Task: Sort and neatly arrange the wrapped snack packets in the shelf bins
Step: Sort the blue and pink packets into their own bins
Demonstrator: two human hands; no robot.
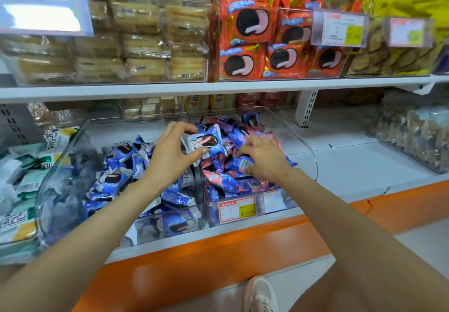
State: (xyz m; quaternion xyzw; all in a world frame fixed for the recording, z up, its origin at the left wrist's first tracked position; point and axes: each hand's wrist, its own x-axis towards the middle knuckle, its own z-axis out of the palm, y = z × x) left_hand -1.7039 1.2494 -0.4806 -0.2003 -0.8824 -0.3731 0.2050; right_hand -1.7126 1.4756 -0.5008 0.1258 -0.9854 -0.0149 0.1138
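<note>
Two hands work over the clear bins: the left hand pinches a blue-and-white packet between thumb and fingers above the divider, while the right hand rests, fingers spread, on the pink-and-blue heap. Lifting the packet clear of the divider would probably help; open shelf lies to the right.
</note>
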